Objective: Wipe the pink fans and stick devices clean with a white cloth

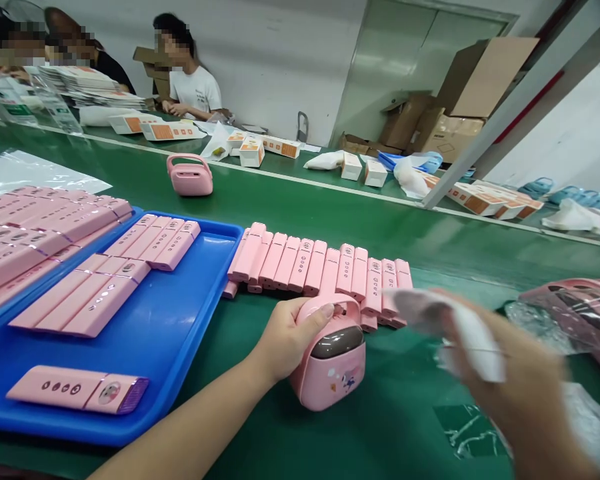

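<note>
My left hand [297, 333] is closed round the carry handle of a small pink speaker [333, 380], which has a dark oval panel and a printed picture on its front. It is held tilted above the green table. To its right, my right hand [510, 380] grips a crumpled white cloth [480, 343]; both are smeared by motion. Behind the speaker lies a row of pink bar-shaped microphones [305, 263] with small buttons. A second pink speaker [193, 179] stands farther back on the table, apart from both hands.
A blue tray [195, 300] at left holds several pink microphones, with more stacked beside it. Pink items in clear wrap [580, 313] lie at right. White-orange boxes [253, 152] line the far bench. People sit behind it at upper left. A slanted post [480, 140] rises at right.
</note>
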Demonstrator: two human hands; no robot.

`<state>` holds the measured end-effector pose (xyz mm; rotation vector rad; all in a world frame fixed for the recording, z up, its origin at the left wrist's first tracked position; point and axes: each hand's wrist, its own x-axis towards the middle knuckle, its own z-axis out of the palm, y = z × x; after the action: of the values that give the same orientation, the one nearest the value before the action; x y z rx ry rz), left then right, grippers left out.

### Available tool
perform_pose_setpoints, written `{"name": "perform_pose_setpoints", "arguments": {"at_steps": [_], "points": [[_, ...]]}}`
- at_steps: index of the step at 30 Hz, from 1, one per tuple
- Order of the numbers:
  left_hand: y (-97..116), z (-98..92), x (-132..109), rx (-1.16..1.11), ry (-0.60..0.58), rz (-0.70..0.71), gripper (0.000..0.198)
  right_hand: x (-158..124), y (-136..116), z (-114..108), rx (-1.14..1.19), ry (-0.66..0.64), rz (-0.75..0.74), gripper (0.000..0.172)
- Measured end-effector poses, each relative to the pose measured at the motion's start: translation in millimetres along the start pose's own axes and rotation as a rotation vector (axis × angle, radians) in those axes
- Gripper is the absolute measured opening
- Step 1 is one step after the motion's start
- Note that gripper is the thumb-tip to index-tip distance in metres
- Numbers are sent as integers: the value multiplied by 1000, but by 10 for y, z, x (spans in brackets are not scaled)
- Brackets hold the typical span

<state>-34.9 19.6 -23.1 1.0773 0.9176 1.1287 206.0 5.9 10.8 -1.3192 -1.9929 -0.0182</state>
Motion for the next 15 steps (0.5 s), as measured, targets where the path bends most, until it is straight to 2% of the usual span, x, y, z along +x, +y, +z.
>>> {"name": "perform_pose_setpoints", "arguments": {"at_steps": [3, 5, 7, 9, 10, 11, 14, 15], "points": [[-16, 10, -6, 4, 21, 14, 34, -128, -303, 454, 100, -139, -79, 37], [-14, 8, -5, -33, 42, 21, 34, -278, -527, 687, 160, -113, -111, 46], [-3, 4, -1, -53, 58, 14, 39, -413, -681, 825, 126, -146, -239, 50], [8, 4, 6, -66, 53, 6, 44, -482, -715, 878, 82, -173, -397, 54], [12, 7, 10, -86, 46, 12, 44, -487, -691, 881, 82, -172, -408, 55], [14, 12, 13, -113, 41, 23, 43, -478, -651, 875, 101, -166, -362, 55], [8, 31, 14, -194, 44, 42, 40, -417, -553, 837, 171, -153, -63, 50], [3, 36, 12, -203, 52, 39, 41, -401, -552, 826, 172, -161, -25, 50]]}}
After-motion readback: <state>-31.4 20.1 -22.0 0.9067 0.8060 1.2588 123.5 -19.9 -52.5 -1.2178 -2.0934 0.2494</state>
